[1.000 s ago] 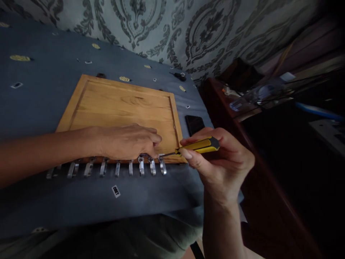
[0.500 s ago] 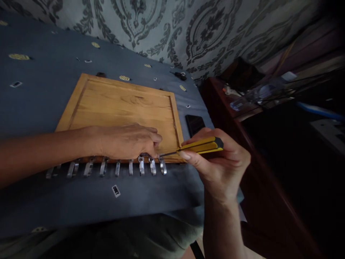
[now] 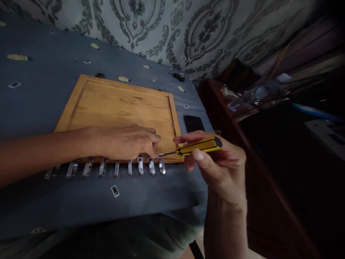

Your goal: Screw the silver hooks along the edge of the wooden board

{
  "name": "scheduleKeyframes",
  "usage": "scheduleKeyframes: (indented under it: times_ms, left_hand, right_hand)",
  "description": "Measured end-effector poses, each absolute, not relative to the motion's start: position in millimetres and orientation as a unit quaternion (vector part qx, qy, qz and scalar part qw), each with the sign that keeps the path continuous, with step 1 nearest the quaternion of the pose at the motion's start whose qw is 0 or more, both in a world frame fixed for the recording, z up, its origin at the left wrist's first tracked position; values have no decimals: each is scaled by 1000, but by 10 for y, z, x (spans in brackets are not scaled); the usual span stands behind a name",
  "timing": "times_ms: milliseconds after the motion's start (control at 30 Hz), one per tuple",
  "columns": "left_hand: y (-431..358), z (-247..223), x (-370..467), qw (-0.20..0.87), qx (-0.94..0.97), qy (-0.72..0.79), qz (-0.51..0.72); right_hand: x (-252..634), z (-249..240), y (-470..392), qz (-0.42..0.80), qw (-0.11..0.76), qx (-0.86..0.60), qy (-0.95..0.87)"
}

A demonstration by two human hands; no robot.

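A yellow-and-black screwdriver (image 3: 201, 145) lies across the fingers of my right hand (image 3: 222, 163). The thumb and fingers are loosened around its handle, and its thin shaft points left to the last metal hook (image 3: 161, 166). My left hand (image 3: 132, 141) is palm down over the near edge of a framed wooden board (image 3: 121, 104). Its fingers are curled together by the screwdriver tip; what they pinch is hidden. A row of several silver hooks (image 3: 117, 168) sticks out along that edge, partly covered by my left hand and forearm.
The board lies on a dark blue patterned cloth (image 3: 67, 201). A black phone (image 3: 194, 123) is right of it, and small black keys (image 3: 178, 76) lie farther back. A clear bottle (image 3: 256, 94) and cables are on a dark reddish-brown surface at right. Patterned wallpaper (image 3: 140, 21) rises behind.
The fingers of my right hand have loosened on the screwdriver, and the thumb has slid back along its handle. The handle has turned slightly. My left hand stays in place.
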State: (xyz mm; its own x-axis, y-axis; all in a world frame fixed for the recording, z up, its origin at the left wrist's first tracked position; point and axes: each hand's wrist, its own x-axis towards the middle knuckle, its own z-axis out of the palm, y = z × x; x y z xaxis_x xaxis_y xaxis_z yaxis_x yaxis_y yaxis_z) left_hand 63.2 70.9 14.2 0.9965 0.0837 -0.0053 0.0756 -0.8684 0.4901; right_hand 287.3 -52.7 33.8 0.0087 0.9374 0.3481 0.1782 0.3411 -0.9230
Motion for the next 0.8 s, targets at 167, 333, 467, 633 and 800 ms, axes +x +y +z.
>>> scheduleKeyframes:
  times_ms: [167,333,467,633,800]
  left_hand:
    - [696,133,627,260,965,41,18]
    - [687,162,615,275,961,38,20]
    - [702,153,613,277,960,38,24]
    - [707,113,609,286,957,33,46]
    - [695,116,604,266,963,35,36]
  right_hand:
    - [2691,376,-471,286,573,-474,-604]
    - [2745,410,-484,341,553,-453,-610]
    - [2858,400,-506,361,528,-435,-633]
    - [2724,391,-464,285,544,-463,-639]
    - [2648,410,-463,304,543,-494,-607]
